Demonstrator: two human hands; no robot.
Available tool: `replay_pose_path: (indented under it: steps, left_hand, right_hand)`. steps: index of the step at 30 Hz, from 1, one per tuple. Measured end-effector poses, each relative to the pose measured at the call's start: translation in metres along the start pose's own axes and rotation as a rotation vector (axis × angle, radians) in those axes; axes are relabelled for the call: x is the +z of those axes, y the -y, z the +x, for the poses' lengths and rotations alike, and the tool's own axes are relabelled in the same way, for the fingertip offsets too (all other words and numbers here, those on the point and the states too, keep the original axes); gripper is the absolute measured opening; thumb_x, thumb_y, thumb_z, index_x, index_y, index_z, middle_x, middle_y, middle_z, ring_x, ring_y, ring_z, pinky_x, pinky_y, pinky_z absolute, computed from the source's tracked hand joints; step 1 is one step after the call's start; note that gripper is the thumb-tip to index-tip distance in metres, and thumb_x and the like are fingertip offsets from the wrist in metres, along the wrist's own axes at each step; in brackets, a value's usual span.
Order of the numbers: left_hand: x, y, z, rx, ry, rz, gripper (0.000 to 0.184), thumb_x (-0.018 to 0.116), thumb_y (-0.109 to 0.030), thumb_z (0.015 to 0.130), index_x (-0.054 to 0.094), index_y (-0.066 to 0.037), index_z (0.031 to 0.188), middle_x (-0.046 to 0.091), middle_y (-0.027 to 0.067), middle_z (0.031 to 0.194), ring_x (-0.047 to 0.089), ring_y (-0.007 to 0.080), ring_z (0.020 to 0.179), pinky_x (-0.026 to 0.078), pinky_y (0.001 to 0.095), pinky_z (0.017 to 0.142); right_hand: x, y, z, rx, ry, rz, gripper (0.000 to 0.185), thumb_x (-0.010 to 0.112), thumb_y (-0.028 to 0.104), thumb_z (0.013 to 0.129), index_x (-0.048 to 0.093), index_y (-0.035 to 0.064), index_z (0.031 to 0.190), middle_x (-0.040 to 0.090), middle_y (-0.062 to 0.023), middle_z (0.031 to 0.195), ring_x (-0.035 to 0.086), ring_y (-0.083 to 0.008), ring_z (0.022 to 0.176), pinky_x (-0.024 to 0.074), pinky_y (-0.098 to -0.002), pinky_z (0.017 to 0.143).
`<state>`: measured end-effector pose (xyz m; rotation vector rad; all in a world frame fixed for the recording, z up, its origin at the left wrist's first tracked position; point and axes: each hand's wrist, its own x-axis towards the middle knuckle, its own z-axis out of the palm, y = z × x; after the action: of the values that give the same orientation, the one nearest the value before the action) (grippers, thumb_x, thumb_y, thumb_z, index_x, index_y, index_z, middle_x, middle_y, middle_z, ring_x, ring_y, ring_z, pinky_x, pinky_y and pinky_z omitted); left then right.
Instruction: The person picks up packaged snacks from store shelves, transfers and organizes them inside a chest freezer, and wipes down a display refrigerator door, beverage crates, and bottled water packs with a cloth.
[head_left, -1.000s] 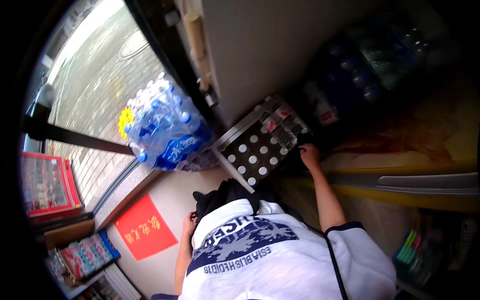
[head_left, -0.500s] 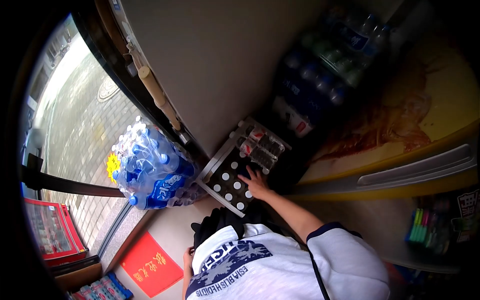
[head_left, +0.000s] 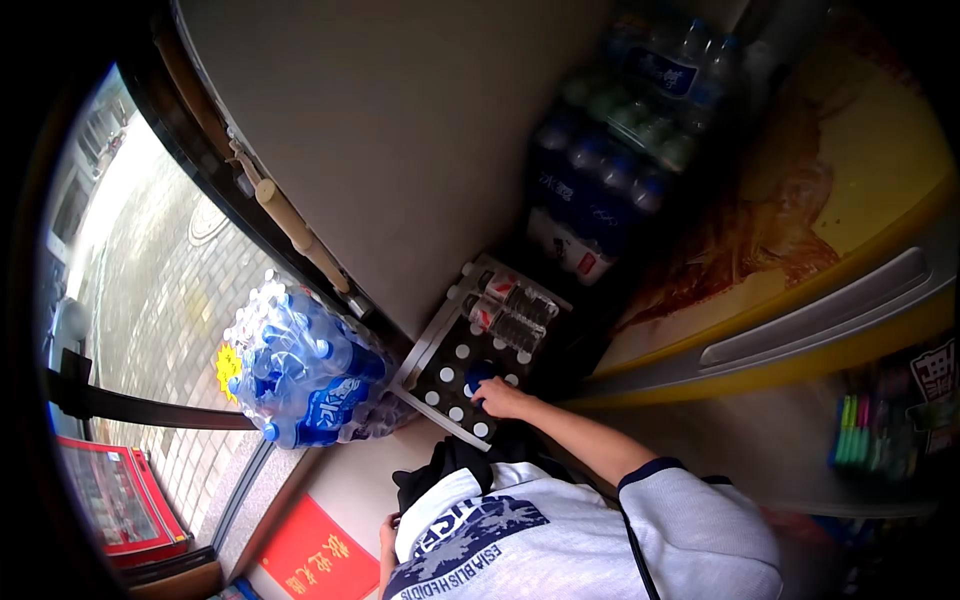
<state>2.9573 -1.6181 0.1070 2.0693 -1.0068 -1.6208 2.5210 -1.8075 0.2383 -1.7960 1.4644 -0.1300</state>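
My right hand (head_left: 497, 398) is over a crate (head_left: 432, 412) of white-capped bottles, its fingers closed on a small dark blue thing (head_left: 479, 375) that I cannot make out clearly. Clear bottles with red and white labels (head_left: 496, 301) lie on top at the crate's far end. Down by my body, beside black cloth (head_left: 430, 482), is my left hand (head_left: 391, 524). It is partly cut off by the shirt, and its fingers are too small to read. Left of the crate stands a shrink-wrapped pack of blue-labelled water bottles (head_left: 310, 375).
More bottle packs (head_left: 590, 190) are stacked in the dark behind the crate. A yellow cabinet front with a long grey handle (head_left: 820, 310) rises at the right. A red paper sign (head_left: 322, 552) lies lower left, near a door frame (head_left: 150, 408) and the paved street.
My right hand has moved from the crate's right edge to above the white caps, taking the dark thing along. The view has turned, bringing more of the yellow cabinet into sight.
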Motion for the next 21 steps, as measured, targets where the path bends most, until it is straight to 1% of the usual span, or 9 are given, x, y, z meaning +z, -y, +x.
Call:
replay_pose_path:
  steps: [3,7,9,10,12,15,19,20,21]
  left_hand:
    - [0.002,-0.053,-0.021,0.112,-0.007,0.269,0.029,0.057,-0.005,0.081,0.057,-0.003,0.111,0.066,0.0139,0.091,0.064,0.0188,0.079,0.050,0.0301,0.071]
    - [0.005,-0.056,-0.016,0.171,0.007,0.293,0.030,0.058,-0.005,0.080,0.058,-0.004,0.110,0.066,0.0124,0.088,0.064,0.0175,0.079,0.050,0.0288,0.070]
    - [0.008,-0.061,-0.019,0.151,0.022,0.306,0.031,0.059,-0.006,0.080,0.058,-0.004,0.111,0.066,0.0122,0.088,0.064,0.0173,0.079,0.050,0.0288,0.069]
    - [0.010,-0.064,-0.023,0.163,0.022,0.323,0.032,0.060,-0.006,0.079,0.058,-0.004,0.111,0.066,0.0120,0.089,0.064,0.0173,0.079,0.050,0.0290,0.069]
    - [0.010,-0.068,-0.028,0.186,0.017,0.358,0.032,0.061,-0.008,0.079,0.058,-0.005,0.111,0.066,0.0118,0.090,0.063,0.0174,0.078,0.050,0.0293,0.069]
    - [0.004,-0.022,0.004,0.078,0.027,0.078,0.033,0.062,-0.010,0.079,0.058,-0.004,0.112,0.066,0.0126,0.091,0.063,0.0182,0.078,0.050,0.0298,0.070]
    - [-0.001,0.011,0.009,0.004,0.003,0.031,0.034,0.062,-0.009,0.079,0.057,-0.002,0.112,0.065,0.0146,0.094,0.063,0.0196,0.084,0.049,0.0295,0.072]
    - [0.003,0.029,0.012,0.116,-0.010,0.210,0.032,0.060,-0.008,0.080,0.057,-0.002,0.111,0.065,0.0142,0.094,0.062,0.0198,0.085,0.049,0.0298,0.073]
    - [0.003,0.048,0.029,0.140,-0.003,0.186,0.032,0.059,-0.007,0.080,0.057,-0.002,0.111,0.065,0.0138,0.094,0.062,0.0195,0.084,0.049,0.0298,0.073]
  right_hand:
    - [0.001,0.016,-0.006,-0.256,-0.271,0.201,0.037,0.050,0.001,0.070,0.064,0.0073,0.103,0.060,-0.0194,0.102,0.056,-0.0376,0.095,0.0450,-0.0424,0.085]
    - [-0.004,0.045,-0.020,-0.474,-0.349,0.198,0.058,0.051,-0.001,0.071,0.048,0.0139,0.127,0.053,-0.0178,0.116,0.051,-0.0347,0.100,0.0425,-0.0392,0.087]
    - [0.013,0.036,-0.020,-0.417,-0.221,-0.054,0.060,0.050,-0.002,0.073,0.045,0.0182,0.129,0.045,-0.0167,0.127,0.046,-0.0354,0.107,0.0391,-0.0408,0.093]
    - [0.018,0.028,-0.020,-0.331,-0.004,-0.208,0.062,0.051,-0.002,0.074,0.046,0.0249,0.129,0.036,-0.0141,0.137,0.044,-0.0336,0.112,0.0384,-0.0401,0.095]
    - [0.025,0.006,-0.027,-0.321,0.032,-0.251,0.065,0.053,-0.003,0.072,0.046,0.0265,0.130,0.038,-0.0138,0.135,0.046,-0.0320,0.110,0.0397,-0.0389,0.092]
    - [0.023,-0.004,-0.026,-0.246,0.173,-0.321,0.065,0.053,-0.005,0.072,0.047,0.0276,0.129,0.034,-0.0123,0.139,0.045,-0.0311,0.111,0.0386,-0.0379,0.093]
    - [0.009,0.006,-0.025,-0.128,0.234,-0.372,0.042,0.054,0.002,0.071,0.065,0.0212,0.107,0.058,-0.0139,0.112,0.056,-0.0312,0.100,0.0463,-0.0403,0.084]
    - [0.004,0.009,-0.024,-0.092,0.243,-0.365,0.038,0.054,0.004,0.070,0.068,0.0200,0.102,0.063,-0.0141,0.104,0.059,-0.0311,0.097,0.0480,-0.0410,0.081]
    - [-0.009,0.016,-0.027,-0.094,0.178,-0.291,0.031,0.055,0.007,0.068,0.071,0.0179,0.092,0.066,-0.0141,0.088,0.062,-0.0309,0.088,0.0508,-0.0420,0.076]
